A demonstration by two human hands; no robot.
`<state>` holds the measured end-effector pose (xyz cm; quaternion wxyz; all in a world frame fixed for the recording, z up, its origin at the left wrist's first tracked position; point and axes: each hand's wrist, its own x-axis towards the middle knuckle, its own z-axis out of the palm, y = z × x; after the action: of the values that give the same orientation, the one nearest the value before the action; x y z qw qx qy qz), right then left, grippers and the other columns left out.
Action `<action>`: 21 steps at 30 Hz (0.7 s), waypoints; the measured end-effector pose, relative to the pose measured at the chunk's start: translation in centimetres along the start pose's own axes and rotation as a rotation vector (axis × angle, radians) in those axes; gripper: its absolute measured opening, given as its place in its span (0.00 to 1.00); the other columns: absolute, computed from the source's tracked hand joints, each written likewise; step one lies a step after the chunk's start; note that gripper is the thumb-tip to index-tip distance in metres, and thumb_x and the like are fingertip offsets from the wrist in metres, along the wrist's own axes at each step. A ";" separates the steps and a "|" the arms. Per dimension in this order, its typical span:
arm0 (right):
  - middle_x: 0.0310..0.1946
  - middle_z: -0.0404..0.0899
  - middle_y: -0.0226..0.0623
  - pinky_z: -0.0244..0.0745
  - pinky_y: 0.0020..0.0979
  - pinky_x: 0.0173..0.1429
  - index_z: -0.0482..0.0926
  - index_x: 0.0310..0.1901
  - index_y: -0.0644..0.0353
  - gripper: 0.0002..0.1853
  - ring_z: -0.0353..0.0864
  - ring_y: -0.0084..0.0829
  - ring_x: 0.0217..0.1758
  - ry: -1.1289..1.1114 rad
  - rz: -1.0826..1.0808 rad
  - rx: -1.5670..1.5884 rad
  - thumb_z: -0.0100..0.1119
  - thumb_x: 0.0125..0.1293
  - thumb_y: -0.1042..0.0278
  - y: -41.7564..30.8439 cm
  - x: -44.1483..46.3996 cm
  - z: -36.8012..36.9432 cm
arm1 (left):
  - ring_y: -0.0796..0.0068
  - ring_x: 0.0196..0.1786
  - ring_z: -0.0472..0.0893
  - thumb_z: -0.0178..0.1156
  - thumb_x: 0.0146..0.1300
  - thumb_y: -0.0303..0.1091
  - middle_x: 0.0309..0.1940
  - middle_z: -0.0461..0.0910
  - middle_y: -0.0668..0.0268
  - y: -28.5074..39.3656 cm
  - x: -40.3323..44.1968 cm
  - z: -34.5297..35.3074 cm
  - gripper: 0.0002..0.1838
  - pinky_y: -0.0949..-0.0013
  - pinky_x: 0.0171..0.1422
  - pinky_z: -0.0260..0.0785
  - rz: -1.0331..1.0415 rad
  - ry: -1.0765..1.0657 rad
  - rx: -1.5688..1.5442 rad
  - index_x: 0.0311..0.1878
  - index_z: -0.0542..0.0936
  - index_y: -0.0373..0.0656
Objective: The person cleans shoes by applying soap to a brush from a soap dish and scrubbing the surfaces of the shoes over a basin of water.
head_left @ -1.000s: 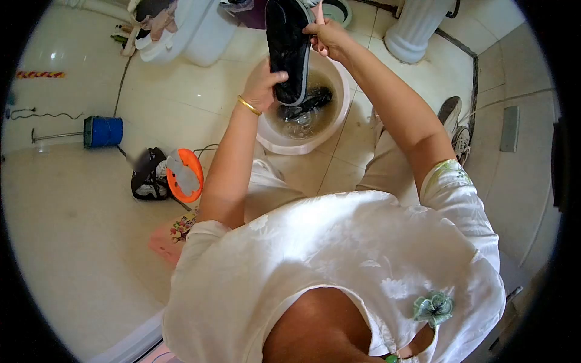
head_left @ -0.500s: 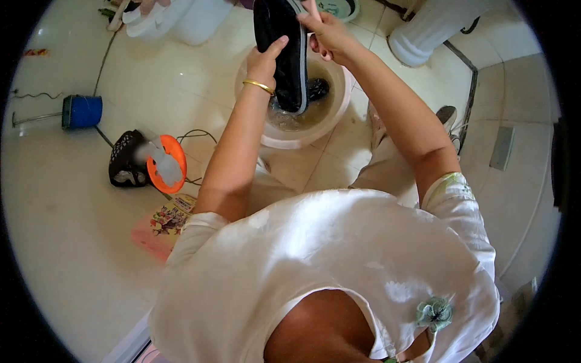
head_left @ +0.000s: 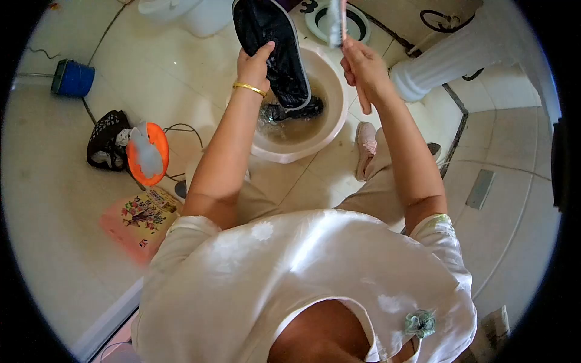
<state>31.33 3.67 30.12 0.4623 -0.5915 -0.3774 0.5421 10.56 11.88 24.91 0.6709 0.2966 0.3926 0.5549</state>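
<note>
A black shoe [head_left: 275, 51] with a grey edge is gripped by my left hand [head_left: 254, 68], its lower end over the pink basin [head_left: 336, 115]. My right hand [head_left: 365, 69] is closed round a pink brush [head_left: 343, 21], whose white bristles point up and stand to the right of the shoe, apart from it. In the basin's murky water [head_left: 296, 129] lies a second dark shoe [head_left: 311, 109], partly hidden behind the held one.
Left on the floor are a blue container [head_left: 72, 78], a black basket [head_left: 108, 142], an orange-rimmed item [head_left: 158, 158] and a pink package [head_left: 136, 221]. Behind the basin is a round green-and-white basin [head_left: 311, 18]; a white pedestal [head_left: 417, 75] stands right.
My right hand has come away from the shoe to the right, bringing the brush into clear view. The shoe has tilted and shifted left with my left hand. The camera view has shifted.
</note>
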 end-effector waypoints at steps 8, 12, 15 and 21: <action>0.30 0.78 0.52 0.73 0.41 0.38 0.65 0.62 0.40 0.22 0.78 0.50 0.34 0.017 -0.274 -1.161 0.47 0.66 0.54 0.8 -5.8 3.9 | 0.63 0.44 0.78 0.61 0.53 0.23 0.43 0.78 0.60 0.3 0.9 -0.7 0.19 0.59 0.50 0.73 -0.012 0.199 0.031 0.49 0.73 0.39; 0.23 0.74 0.48 0.72 0.42 0.32 0.66 0.62 0.40 0.22 0.77 0.49 0.27 0.131 -0.392 -1.236 0.48 0.66 0.54 1.6 -4.3 4.2 | 0.64 0.43 0.78 0.60 0.53 0.22 0.43 0.78 0.61 -0.1 0.5 -0.3 0.18 0.61 0.48 0.73 -0.027 0.129 0.080 0.49 0.73 0.38; 0.22 0.73 0.47 0.72 0.42 0.30 0.65 0.62 0.39 0.22 0.77 0.48 0.25 0.280 -0.489 -1.219 0.47 0.66 0.55 1.5 -2.6 4.4 | 0.66 0.42 0.78 0.59 0.55 0.21 0.43 0.78 0.62 -1.2 0.1 -0.3 0.17 0.62 0.47 0.73 0.011 -0.017 0.136 0.49 0.73 0.38; 0.23 0.74 0.47 0.71 0.43 0.28 0.64 0.62 0.36 0.21 0.77 0.48 0.25 0.159 -0.401 -1.343 0.45 0.67 0.56 1.9 -4.5 3.8 | 0.66 0.43 0.78 0.58 0.56 0.23 0.43 0.78 0.62 -0.4 -0.4 0.5 0.17 0.64 0.47 0.73 -0.012 0.041 0.131 0.50 0.72 0.38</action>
<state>26.92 -0.61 29.71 0.1144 -0.7057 -0.6973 0.0512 11.18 11.41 24.98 0.6452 0.3262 0.4434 0.5298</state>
